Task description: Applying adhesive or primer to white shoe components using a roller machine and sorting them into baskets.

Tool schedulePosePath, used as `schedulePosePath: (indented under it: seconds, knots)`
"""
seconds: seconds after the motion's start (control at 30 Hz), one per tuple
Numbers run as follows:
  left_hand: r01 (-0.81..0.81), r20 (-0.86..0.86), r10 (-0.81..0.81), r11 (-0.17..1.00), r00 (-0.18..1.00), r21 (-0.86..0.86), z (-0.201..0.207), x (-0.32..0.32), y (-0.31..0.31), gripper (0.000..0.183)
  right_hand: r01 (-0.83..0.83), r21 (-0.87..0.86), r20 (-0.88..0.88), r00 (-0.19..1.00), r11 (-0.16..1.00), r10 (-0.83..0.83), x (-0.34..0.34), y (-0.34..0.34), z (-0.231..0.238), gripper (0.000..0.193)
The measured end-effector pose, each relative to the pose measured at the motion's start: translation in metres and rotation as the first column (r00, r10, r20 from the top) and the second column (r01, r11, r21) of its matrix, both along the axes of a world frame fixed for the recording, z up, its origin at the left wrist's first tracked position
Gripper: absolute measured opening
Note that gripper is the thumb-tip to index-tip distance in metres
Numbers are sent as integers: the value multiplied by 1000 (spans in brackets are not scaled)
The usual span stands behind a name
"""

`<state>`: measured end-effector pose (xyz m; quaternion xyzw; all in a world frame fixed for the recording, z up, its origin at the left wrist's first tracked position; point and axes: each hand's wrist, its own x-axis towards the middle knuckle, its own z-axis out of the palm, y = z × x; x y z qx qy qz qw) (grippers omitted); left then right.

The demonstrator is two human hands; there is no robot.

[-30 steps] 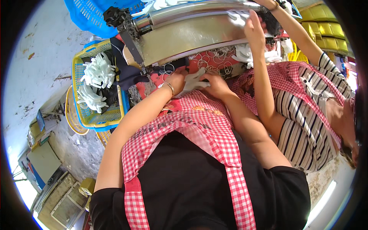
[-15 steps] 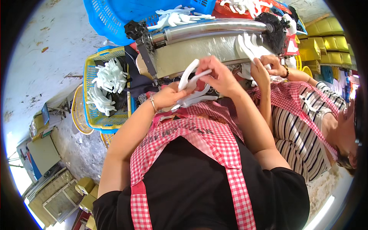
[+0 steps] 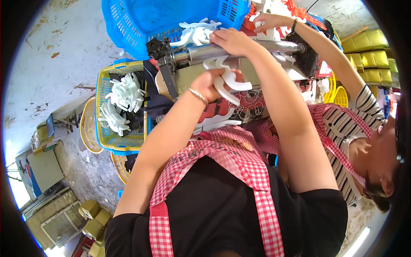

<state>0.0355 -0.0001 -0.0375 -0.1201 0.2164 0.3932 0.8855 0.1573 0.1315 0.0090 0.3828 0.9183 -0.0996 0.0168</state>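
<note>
Step in hand, as judged: loading or pulling curved white plastic pieces at the steel roller [image 3: 239,50] of a bench machine. The left hand [image 3: 210,83] is closed around a bundle of white plastic pieces [image 3: 226,79] just below the roller. The right hand [image 3: 233,40] lies fingers-down on the roller, touching it; whether it pinches anything cannot be told. The next move probably calls for steady grip on the bundle and fingers kept clear of the roller.

Containers:
- Blue crate [image 3: 171,21], beyond both hands: a few white pieces at its near edge.
- Yellow-and-blue basket [image 3: 105,139], left of the left hand: heaped white pieces.

A co-worker's hand [image 3: 269,21] reaches in right of the right hand.
</note>
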Motion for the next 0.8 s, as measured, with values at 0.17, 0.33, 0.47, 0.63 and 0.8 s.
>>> schedulePosePath:
  seconds: [0.17,0.33,0.47,0.63,0.8]
  knots:
    - [-10,-243,32,996,970,89,23,2,12,30,64,-271,14,998,960,-63,-32,15,1,54]
    - [292,-389,-190,931,901,221,53,-26,-30,59,151,-162,-296,935,975,-194,-19,-27,32,53]
    - [50,-184,15,939,983,342,43,-48,0,69,42,216,-512,855,975,77,-8,-100,27,37]
    - [170,-316,-44,907,948,386,13,-25,-4,26,203,299,-629,777,932,32,-3,-165,17,30]
    - [-28,-194,39,998,980,56,0,-5,-82,22,143,153,-549,835,978,-36,10,-216,14,31]
